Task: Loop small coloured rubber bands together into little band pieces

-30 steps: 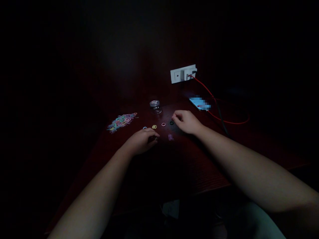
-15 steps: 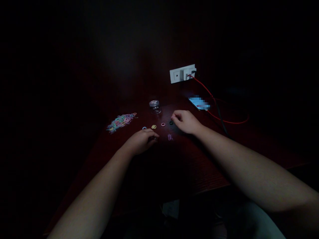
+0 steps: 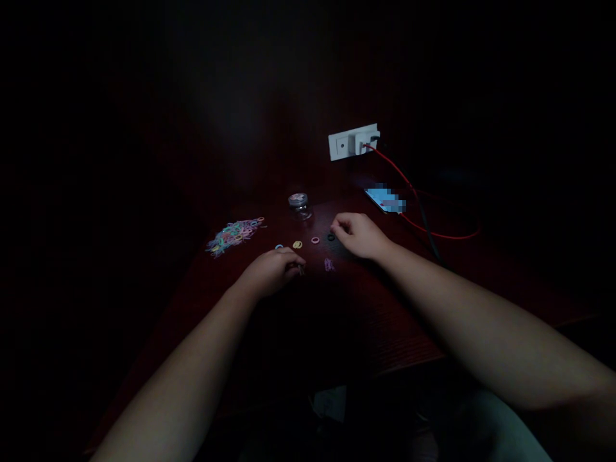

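Note:
My left hand [image 3: 272,273] is low over the table with its fingertips pinched on a few thin, pale rubber bands [image 3: 301,270]. Just beyond it lies a blue hair tie [image 3: 279,246], partly covered by the hand. Yellow hair ties [image 3: 297,244], a pink hair tie [image 3: 315,240] and a dark hair tie [image 3: 330,237] continue the row to the right. A small bunch of purple rubber bands [image 3: 329,264] sits nearer me. My right hand [image 3: 360,235] rests beside the dark tie, fingers curled together; whatever is in them is hidden.
A mixed pile of coloured bands and ties [image 3: 235,236] lies at the left. Behind the row stands a clear lidded jar [image 3: 300,205]. A lit phone [image 3: 385,199] with a red cable [image 3: 433,235] lies at the right, below a wall socket [image 3: 353,142]. The surroundings are dark.
My left fingertips have shifted slightly, and the pale bands in them show more clearly. My right hand and the things on the table look the same.

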`<state>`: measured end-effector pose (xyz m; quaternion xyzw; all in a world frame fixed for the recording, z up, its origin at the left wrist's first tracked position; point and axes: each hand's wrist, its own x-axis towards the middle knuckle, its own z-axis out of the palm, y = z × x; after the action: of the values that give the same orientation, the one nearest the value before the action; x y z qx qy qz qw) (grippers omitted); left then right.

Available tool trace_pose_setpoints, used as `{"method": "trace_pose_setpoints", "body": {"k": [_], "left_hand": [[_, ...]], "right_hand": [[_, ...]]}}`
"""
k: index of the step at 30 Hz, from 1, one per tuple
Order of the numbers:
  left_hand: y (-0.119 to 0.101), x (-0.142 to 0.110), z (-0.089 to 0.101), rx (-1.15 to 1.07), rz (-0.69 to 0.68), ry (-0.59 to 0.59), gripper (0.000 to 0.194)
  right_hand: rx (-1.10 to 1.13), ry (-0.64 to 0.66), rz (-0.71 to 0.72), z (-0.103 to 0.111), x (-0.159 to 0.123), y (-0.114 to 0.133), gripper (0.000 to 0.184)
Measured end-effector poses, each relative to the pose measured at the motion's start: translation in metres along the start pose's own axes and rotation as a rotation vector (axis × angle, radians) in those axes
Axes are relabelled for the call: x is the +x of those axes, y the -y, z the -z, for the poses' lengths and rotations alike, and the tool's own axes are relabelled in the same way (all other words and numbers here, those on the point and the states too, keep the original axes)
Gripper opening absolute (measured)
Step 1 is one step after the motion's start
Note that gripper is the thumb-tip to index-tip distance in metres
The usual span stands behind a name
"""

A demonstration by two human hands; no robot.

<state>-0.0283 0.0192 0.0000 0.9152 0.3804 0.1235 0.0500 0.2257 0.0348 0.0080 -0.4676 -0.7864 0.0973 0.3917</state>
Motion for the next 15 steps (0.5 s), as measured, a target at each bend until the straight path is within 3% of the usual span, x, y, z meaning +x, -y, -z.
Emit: {"method": "trace_pose_setpoints", "body": {"k": [6,15], "left_hand": [[-0.0059,-0.0018,0.0009,0.008,0.048,-0.04,0.025],[-0.0081,-0.0009,0.0002,0.029,0.059,0.02,0.025]], "right_hand": [[0.001,0.003,-0.001,0.0005,0.0002,0.0001,0.021],[0.007,0.007,-0.013,-0.0002,-0.0003,0.0,0.021]]}}
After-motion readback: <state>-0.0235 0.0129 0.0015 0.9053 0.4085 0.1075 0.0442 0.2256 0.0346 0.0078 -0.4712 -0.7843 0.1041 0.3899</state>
